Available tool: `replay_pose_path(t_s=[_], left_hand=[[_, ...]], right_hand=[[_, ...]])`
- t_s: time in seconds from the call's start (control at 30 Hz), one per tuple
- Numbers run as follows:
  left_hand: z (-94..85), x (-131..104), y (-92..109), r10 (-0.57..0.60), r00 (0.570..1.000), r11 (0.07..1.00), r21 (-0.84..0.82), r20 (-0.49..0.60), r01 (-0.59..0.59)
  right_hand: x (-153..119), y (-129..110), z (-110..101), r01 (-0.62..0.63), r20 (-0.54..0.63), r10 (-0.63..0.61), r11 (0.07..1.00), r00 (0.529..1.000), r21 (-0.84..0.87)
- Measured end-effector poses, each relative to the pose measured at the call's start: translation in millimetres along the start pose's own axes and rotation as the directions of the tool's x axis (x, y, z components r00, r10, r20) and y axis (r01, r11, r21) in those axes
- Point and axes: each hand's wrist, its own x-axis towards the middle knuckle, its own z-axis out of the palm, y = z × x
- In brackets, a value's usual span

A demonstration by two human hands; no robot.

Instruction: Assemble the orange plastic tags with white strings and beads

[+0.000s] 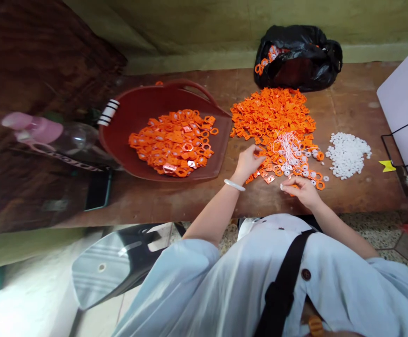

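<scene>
My left hand (249, 164), with a white bangle (234, 185) at the wrist, reaches into the near left edge of a heap of small orange plastic pieces (274, 114). Its fingers are bent together on an orange piece there. Just to the right, my right hand (302, 191) pinches a small white piece (282, 186) between thumb and fingertips, above the table's near side. Between and beyond the hands, a tangle of white and pink strings (288, 146) lies on the heap, among small whitish discs (304, 167).
A dark red dustpan-like scoop (148, 100) with more orange pieces stands left. White beads (348, 155) lie right; a black plastic bag (305, 56) sits behind. A pink-topped bottle (42, 128) and a phone (98, 191) are far left. A grey stool (102, 267) stands below.
</scene>
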Motion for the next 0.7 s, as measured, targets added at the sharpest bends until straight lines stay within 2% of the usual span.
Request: replay_pose_path(t_s=[0.07,0.13,0.23,0.37,0.5,0.57,0.7], left_hand=[[12.6,-21.7,8.4,-0.087,0.995,0.961,-0.259,0.058,0.099],[25.7,-44.4,17.9,-0.111,0.986,0.85,-0.503,0.122,0.157],[38.0,-72.3,32.3,-0.097,0.983,0.673,-0.718,0.152,0.178],[38.1,-92.2,44.8,-0.078,0.974,0.514,-0.829,0.21,0.22],[34.5,-102.6,47.6,-0.058,0.961,0.388,-0.881,0.269,0.27],[35.2,-105.7,47.2,-0.061,0.956,0.347,-0.891,0.288,0.291],[38.3,-106.8,47.1,-0.064,0.961,0.329,-0.904,0.269,0.275]], right_hand=[[5.9,-4.9,5.8,0.033,-0.104,-0.023,0.994,0.994,0.103],[8.0,-9.7,11.1,0.06,-0.18,-0.019,0.972,0.983,0.229],[3.3,-14.2,17.5,0.074,-0.196,-0.007,0.938,0.98,0.338],[-7.1,-13.1,20.1,0.106,-0.244,-0.014,0.923,0.97,0.37],[-8.2,-9.4,13.7,0.148,-0.307,-0.042,0.933,0.951,0.329],[-6.0,-8.3,9.2,0.146,-0.293,-0.051,0.939,0.955,0.311],[-4.2,-8.8,3.6,0.172,-0.25,-0.088,0.925,0.964,0.34]])
